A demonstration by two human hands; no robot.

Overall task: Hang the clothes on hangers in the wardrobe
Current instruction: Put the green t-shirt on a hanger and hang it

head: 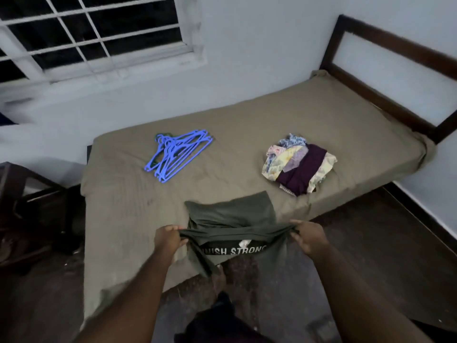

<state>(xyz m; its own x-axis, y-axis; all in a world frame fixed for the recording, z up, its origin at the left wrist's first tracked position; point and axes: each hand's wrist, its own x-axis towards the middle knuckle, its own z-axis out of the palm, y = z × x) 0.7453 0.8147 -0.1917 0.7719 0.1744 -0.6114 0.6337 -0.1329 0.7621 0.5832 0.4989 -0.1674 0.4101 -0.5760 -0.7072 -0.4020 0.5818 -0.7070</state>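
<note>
pinching olive t-shirt point(232, 214) at each bunched side with left hand point(169, 237) and right hand point(308, 236), over near edge of bed point(321, 115). probably light, limp, saggy; best gripped at shoulders. blue hangers point(178, 154) farther back.

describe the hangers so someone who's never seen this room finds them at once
Find the bed below the window. On it, at the end nearest the window, lies a stack of hangers. They alone are bright blue plastic; the other pile is folded cloth.
</note>
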